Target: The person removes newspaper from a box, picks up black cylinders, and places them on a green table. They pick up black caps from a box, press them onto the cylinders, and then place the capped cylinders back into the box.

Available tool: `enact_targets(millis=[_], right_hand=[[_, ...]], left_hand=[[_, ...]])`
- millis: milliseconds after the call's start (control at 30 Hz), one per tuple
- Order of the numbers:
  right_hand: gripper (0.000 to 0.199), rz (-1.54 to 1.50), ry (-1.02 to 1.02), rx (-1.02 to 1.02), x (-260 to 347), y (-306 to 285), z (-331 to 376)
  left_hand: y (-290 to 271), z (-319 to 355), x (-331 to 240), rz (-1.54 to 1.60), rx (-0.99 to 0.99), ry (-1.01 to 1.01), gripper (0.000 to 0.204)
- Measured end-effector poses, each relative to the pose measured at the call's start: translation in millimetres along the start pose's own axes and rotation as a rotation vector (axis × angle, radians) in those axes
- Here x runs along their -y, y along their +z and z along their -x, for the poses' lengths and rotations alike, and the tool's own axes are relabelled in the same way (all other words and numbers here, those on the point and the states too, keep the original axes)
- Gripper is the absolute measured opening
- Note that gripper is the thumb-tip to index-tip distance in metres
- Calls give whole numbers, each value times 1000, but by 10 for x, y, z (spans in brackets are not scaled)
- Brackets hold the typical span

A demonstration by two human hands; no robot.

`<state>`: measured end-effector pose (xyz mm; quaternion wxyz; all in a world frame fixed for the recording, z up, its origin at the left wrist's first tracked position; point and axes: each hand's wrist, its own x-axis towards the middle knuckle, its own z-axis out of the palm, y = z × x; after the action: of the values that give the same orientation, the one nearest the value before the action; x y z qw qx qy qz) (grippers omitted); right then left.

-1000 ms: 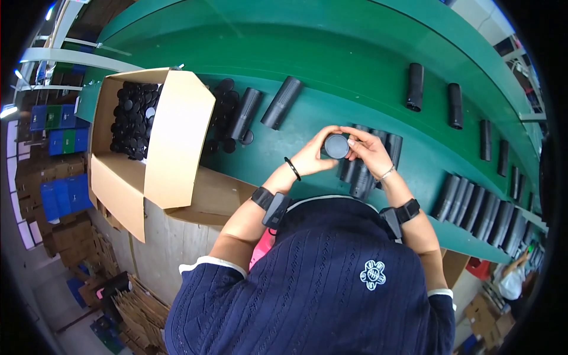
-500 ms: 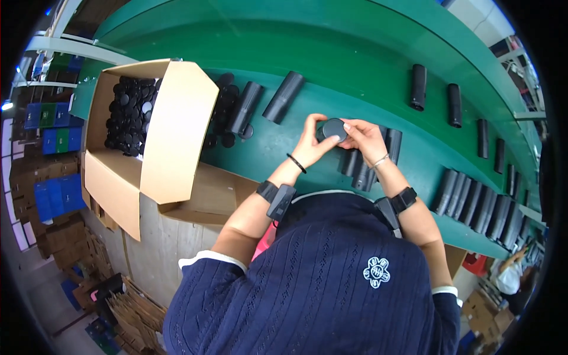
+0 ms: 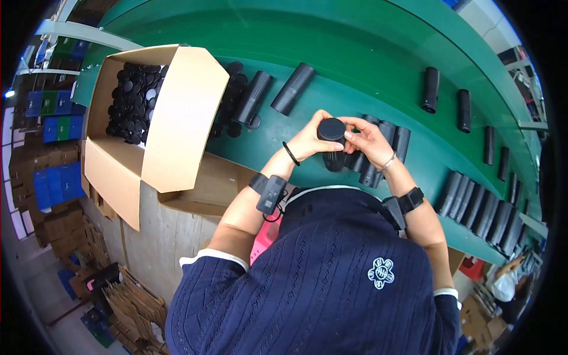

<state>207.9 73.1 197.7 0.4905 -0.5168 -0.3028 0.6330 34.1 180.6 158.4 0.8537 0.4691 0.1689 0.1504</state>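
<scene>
A black tube (image 3: 334,161) is upright in my left hand (image 3: 309,141), whose fingers and thumb wrap round its upper part. A flat, round black cap (image 3: 331,129) covers the tube's top end. My right hand (image 3: 368,141) pinches the cap's right edge between thumb and fingers. Just beyond and below my right wrist, several black tubes (image 3: 402,144) lie side by side on the green table. Two more, a ribbed tube (image 3: 293,89) and another tube (image 3: 255,97), lie to the left of my hands, beside loose black discs (image 3: 234,129).
An open cardboard box (image 3: 184,118) full of black discs (image 3: 133,100) stands at the left. A row of black tubes (image 3: 473,201) lies at the right table edge. Other tubes (image 3: 431,90) sit apart on the green surface (image 3: 367,53) at the far right.
The tube has tipped upright, so its body shows below the cap. My right fingers have shifted from over the disc face to its right edge. The whole view has shifted slightly.
</scene>
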Motion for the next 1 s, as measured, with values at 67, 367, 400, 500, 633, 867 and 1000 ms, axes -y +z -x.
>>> enact_targets(millis=[67, 367, 400, 500, 633, 867, 1000], right_hand=[[35, -104, 34, -59, 13, 27, 11], [34, -40, 33, -133, -150, 111, -146], [34, -40, 37, -131, -150, 126, -154], [34, 58, 3, -125, -131, 152, -136], [34, -6, 25, -170, -117, 16, -148], [44, 396, -179, -44, -87, -149, -11], [48, 370, -196, -7, 17, -84, 41]], left_hand=[[-32, 6, 10, -259, -21, 40, 55], [-11, -3, 113, 31, -117, -25, 66], [-13, -17, 134, 34, -121, -26, 66], [34, -42, 149, -100, -114, 133, 57], [127, -64, 85, -300, -122, 172, 64], [30, -30, 143, -424, -110, 147, 66], [73, -20, 137, -403, -60, 149, 59]])
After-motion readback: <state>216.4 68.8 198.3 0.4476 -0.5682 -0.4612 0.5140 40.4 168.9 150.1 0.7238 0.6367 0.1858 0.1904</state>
